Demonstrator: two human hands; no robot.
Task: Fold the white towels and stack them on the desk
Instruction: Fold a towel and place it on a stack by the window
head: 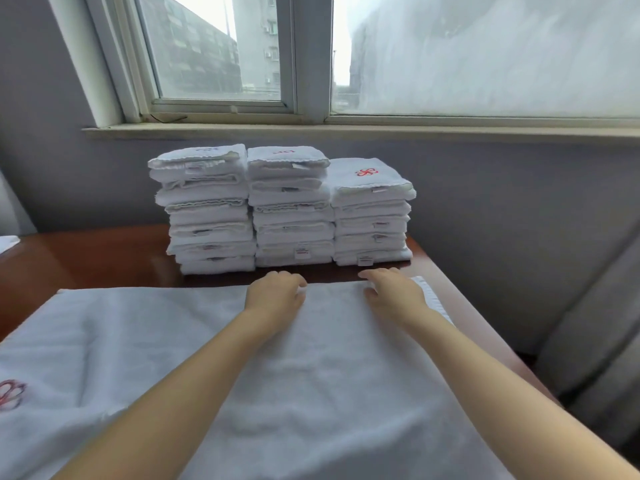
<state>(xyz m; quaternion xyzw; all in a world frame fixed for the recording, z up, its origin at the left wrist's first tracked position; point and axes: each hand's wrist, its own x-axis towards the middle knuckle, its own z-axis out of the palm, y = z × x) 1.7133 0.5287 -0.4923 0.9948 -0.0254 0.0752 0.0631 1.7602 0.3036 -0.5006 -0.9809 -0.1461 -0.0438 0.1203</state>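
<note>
Showing three stacks of folded towels (291, 209) at centre frame on the desk (104, 258); the rightmost bears a red flower-like emblem (366, 172), while sewn tag print is too small to read. A spread white towel (311, 375), with a similar mark at lower left, fills the lower frame. The left hand (275, 292) and right hand (394, 289) both grip its far edge with curled fingers, just before the stacks.

Three stacks of folded towels (292, 209), one spread towel (329, 358), two hands (275, 292) (394, 292), one desk (104, 254).
</note>
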